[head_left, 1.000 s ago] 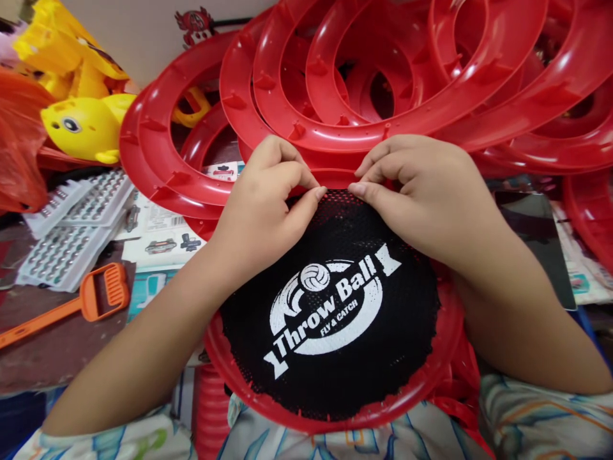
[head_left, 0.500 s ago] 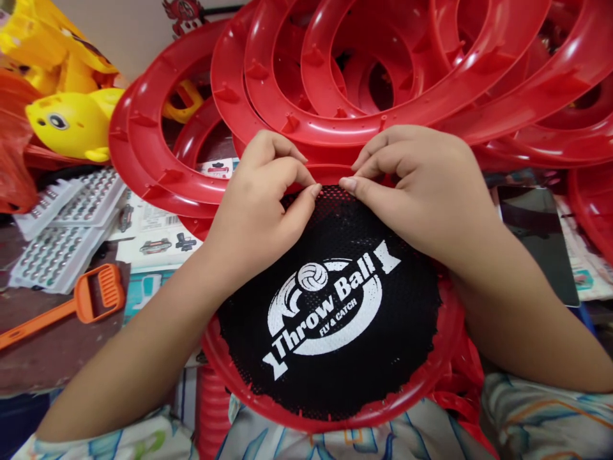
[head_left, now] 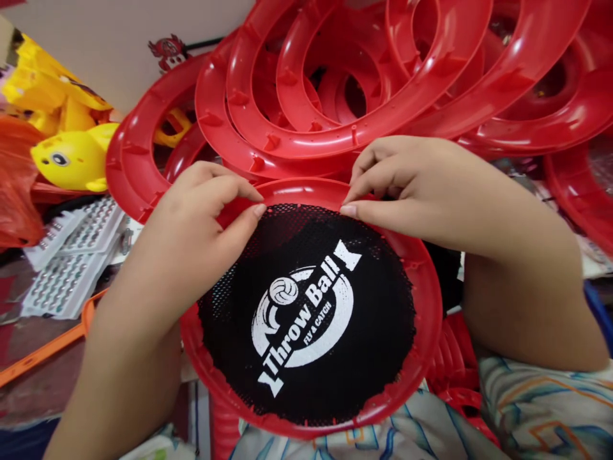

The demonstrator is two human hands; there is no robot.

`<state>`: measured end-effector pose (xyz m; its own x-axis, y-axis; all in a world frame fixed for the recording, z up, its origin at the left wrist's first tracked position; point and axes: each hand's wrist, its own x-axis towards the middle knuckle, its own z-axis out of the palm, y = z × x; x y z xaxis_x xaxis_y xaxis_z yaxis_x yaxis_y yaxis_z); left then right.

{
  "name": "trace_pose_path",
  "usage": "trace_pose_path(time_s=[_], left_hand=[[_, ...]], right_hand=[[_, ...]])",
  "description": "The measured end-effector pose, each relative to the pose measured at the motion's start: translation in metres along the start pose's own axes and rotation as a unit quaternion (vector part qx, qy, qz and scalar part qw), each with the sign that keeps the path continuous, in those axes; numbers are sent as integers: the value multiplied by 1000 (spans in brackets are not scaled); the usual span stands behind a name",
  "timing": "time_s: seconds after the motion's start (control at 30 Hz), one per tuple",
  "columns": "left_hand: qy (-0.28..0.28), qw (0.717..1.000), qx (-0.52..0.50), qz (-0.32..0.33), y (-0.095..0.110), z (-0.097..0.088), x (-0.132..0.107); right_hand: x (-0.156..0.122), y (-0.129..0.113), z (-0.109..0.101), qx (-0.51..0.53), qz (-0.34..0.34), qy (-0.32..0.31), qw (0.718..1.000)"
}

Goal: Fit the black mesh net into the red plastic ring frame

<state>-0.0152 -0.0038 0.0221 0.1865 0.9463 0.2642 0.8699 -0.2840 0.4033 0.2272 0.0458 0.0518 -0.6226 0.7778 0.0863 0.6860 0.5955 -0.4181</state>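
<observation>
A round black mesh net, printed in white with "Throw Ball", lies across a red plastic ring above my lap. My left hand is closed in a pinch on the net's edge at the ring's upper left. Further right along the same far edge, my right hand pinches the net with thumb and fingertips. Small pegs on the ring poke through the net's border at the bottom and right. The exact contact under my right fingertips is partly hidden.
Large red rings are piled just beyond my hands. To the left are a yellow toy, clear trays of small round metallic pieces and an orange plastic tool. Ribbed red parts sit beside my lap.
My left hand has moved left along the net's far edge, away from my right hand. The ring and net have turned a little counter-clockwise and shifted left in view.
</observation>
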Motion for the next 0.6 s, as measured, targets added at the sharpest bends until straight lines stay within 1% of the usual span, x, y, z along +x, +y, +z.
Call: trace_pose_path(time_s=[0.07,0.17,0.23,0.3,0.37,0.43,0.6], left_hand=[[19,999,11,23,4,-2,0],[30,995,25,88,15,2,6],[18,991,18,134,21,8,14],[-4,987,-6,162,24,14,23],[-26,986,-31,165,24,18,29],[-42,986,-46,153,23,20,31],[-38,989,-51,131,23,21,31]], right_hand=[[1,1,2,-7,-7,4,1000],[1,1,5,-20,-11,8,1000],[1,1,8,-19,-14,4,1000],[1,1,10,-18,-12,-2,1000],[2,1,12,-19,-3,-2,1000],[2,0,14,-12,1,2,1000],[4,0,14,16,-13,26,999]])
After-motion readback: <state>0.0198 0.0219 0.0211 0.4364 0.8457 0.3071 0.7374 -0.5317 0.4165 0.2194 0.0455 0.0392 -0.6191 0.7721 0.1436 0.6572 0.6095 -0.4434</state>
